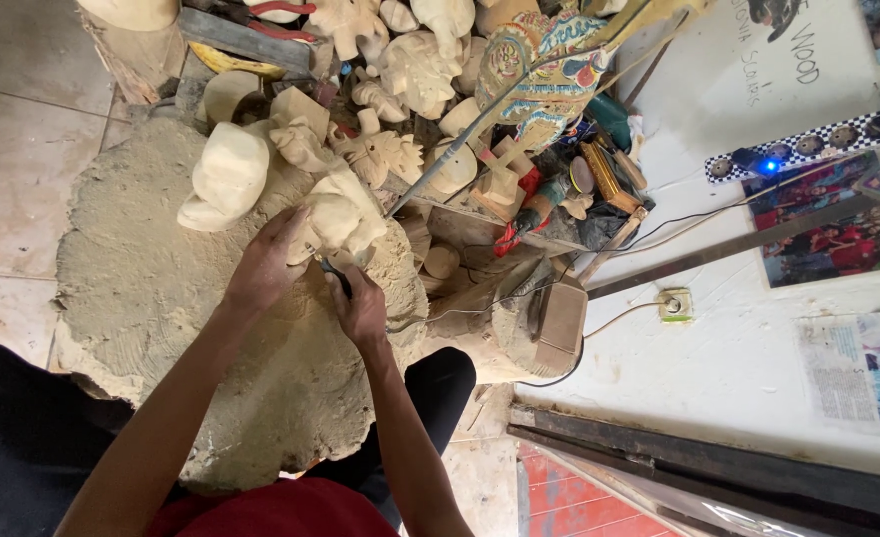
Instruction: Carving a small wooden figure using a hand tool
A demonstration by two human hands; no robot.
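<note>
Wood carving [339, 221], left hand [261, 268] gripping, right hand [362, 308] fisted on tool [337, 277]

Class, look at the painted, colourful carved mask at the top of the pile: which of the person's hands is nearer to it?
Right. The right hand lies below the painted mask; the left hand, resting on the pale wooden carving, is farther to the left.

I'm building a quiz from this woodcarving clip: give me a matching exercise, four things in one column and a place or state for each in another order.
Things:
1. left hand
2. right hand
3. painted mask
4. wall socket

Places or states:
A. on the white wall, cable running to it
B. gripping a dark-handled tool
C. colourful, among the pale carvings at the top
D. resting on the pale wooden carving being worked

Pairs: 1-D, 2-B, 3-C, 4-A
</note>
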